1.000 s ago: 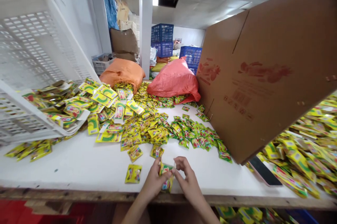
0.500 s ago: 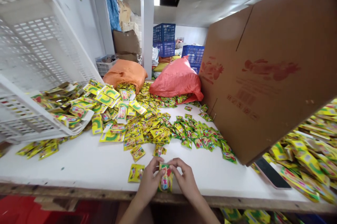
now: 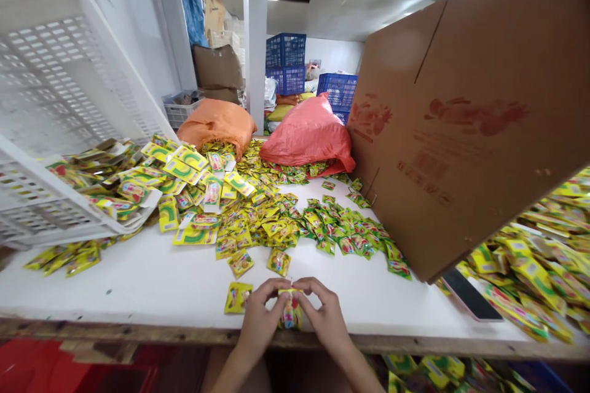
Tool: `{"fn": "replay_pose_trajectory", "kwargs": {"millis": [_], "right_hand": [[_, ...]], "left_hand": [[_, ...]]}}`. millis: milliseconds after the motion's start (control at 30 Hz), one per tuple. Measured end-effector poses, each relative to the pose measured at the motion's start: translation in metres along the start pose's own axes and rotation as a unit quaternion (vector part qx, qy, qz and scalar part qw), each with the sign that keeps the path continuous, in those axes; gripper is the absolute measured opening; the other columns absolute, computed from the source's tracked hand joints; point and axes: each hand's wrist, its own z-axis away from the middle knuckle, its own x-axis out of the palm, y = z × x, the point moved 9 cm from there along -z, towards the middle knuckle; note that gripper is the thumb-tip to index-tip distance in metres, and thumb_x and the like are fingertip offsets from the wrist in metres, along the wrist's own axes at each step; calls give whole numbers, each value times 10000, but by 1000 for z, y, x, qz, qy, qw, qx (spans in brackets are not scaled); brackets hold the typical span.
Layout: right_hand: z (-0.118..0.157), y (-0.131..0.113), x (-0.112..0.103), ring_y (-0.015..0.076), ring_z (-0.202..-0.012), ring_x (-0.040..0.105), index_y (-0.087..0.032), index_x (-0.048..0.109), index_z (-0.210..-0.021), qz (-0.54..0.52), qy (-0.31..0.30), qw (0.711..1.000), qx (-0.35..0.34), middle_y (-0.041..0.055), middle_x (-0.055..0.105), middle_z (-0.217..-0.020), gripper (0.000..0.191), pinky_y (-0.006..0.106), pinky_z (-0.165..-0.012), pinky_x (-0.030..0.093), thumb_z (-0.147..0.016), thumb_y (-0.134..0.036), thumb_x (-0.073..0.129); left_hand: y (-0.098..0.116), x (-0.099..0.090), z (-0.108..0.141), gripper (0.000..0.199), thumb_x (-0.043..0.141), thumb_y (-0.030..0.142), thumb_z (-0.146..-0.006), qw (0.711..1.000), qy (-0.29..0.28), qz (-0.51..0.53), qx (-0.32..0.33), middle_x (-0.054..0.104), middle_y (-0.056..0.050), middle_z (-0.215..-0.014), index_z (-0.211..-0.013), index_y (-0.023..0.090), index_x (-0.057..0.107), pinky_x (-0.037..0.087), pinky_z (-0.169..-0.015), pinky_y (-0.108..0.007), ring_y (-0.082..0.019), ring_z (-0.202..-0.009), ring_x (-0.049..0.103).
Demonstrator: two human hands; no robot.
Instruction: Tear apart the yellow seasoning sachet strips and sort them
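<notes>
My left hand (image 3: 262,310) and my right hand (image 3: 321,307) meet at the table's front edge. Between them they grip a small yellow printed box (image 3: 290,314), upright, with red and green at its top. Both thumbs press on its upper front, while the fingers curl over its top edge and partly hide it. Just left of my left hand lies a yellow sachet (image 3: 237,298). Two more sachets lie beyond my hands, one of them a yellow sachet (image 3: 279,262). Behind these spreads a heap of yellow sachets (image 3: 262,221), with green sachets (image 3: 345,227) to its right.
A tilted white crate (image 3: 69,61) at left spills yellow boxes (image 3: 188,165). An orange sack (image 3: 216,122) and a red sack (image 3: 308,134) stand behind. At right leans a large cardboard box (image 3: 461,116); a phone (image 3: 472,296) lies near more yellow boxes (image 3: 525,264).
My fingers have drawn closer together over the top of the box, and both thumbs have moved onto its upper front. The view has shifted slightly.
</notes>
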Motion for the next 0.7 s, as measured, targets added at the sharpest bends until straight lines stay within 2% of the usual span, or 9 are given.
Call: {"fn": "replay_pose_trajectory", "kwargs": {"millis": [133,233,433,567,633,700], "right_hand": [[-7,2,-1,156,-694,555,-180,629,-799,37,5,999,25,13,638,-719,144,238,-662,427,-809,-291,538],[-10,0,-2,156,-665,551,-176,629,-771,36,0,999,30,9,630,-676,173,235,-633,428,-811,-311,529],[2,3,-1,199,-847,581,-190,639,-834,-7,3,1000,7,56,650,-857,198,287,-778,444,-826,-339,508],[7,6,9,200,-843,588,-198,632,-895,-16,-3,1000,27,59,649,-868,215,288,-778,454,-834,-350,493],[8,0,0,204,-852,587,-208,630,-903,-1,-2,1000,24,62,648,-884,238,290,-777,457,-848,-362,457],[14,-3,-32,214,-880,584,-230,634,-898,41,7,999,21,65,649,-910,265,298,-785,458,-855,-383,422]], "left_hand": [[-4,0,-6,195,544,284,-786,1000,11,3,-28,695,-56,-820,-883,165,663,493,-726,-289,-189,-763,631],[-4,0,-9,197,556,300,-777,999,8,18,-35,700,-57,-823,-861,163,671,493,-725,-289,-194,-758,634],[-7,-4,-4,179,566,301,-772,1000,-14,0,2,685,-58,-844,-827,192,697,482,-730,-290,-204,-824,617],[-6,2,3,212,544,294,-788,999,-34,-13,6,680,-63,-909,-922,216,688,478,-753,-300,-205,-866,608],[-4,0,4,272,536,294,-793,999,-37,-19,0,666,-63,-972,-1039,231,634,480,-760,-300,-196,-872,604],[-4,-15,0,345,534,294,-793,999,-18,-42,3,641,-64,-1022,-1133,242,559,482,-756,-301,-187,-869,599]]}}
